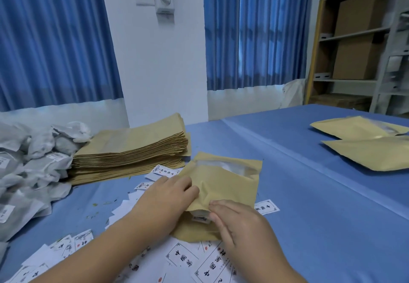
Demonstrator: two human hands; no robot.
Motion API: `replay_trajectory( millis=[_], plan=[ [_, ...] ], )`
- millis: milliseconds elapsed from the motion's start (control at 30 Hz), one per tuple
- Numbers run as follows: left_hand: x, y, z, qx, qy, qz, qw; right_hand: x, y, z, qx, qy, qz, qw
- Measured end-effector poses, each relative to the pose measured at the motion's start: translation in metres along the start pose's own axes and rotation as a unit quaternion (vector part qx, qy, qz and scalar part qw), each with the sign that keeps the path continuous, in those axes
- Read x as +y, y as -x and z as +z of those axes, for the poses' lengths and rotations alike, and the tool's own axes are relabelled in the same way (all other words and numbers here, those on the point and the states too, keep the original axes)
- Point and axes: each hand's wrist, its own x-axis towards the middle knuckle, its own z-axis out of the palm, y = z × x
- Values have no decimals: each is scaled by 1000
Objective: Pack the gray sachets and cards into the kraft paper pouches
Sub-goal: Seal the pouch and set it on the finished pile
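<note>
White printed cards [183, 258] lie scattered under both wrists, on the blue table cover [321, 216]. Just ahead of them, the right hand [241, 225] sets its fingers, close together and slightly bent, on the near open edge of a kraft pouch [225, 185]. Its thumb is hidden, so I cannot tell whether it pinches that edge. The left hand [168, 200] lies beside it, fingers curled round the pouch's left side and gripping it. Between the two hands a white printed item [200, 216] peeks from the pouch mouth. The pouch reaches away from the fingertips, its clear window on the far end.

One single card [266, 207] lies just right of the right hand. Beyond the left hand stands a stack of flat kraft pouches [132, 149], and left of that a heap of gray sachets [28, 165]. Well beyond the right hand, two more pouches [365, 143] lie on the cover. Farther off are blue curtains [55, 39] and a shelf [345, 81] of cardboard boxes [360, 16].
</note>
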Motion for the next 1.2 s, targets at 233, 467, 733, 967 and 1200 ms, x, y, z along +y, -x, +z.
replay_trajectory(
  millis=[233, 467, 733, 967, 1200],
  plan=[
    [7, 20, -4, 36, 204, -77, 975, -2, -1, -5, -32, -32, 25, 999],
    [24, -1, 8, 2, 18, -72, 997, -3, 0, -5, -93, -58, 16, 994],
    [6, -2, 15, -79, 101, -35, 991, 6, 0, -4, -170, -50, 75, 981],
    [-8, 36, 13, -162, 227, -40, 959, 12, 4, -7, -238, -64, 86, 965],
    [-11, 50, 22, -258, 290, -18, 922, 6, 6, -5, -284, -34, 29, 958]
  ],
)
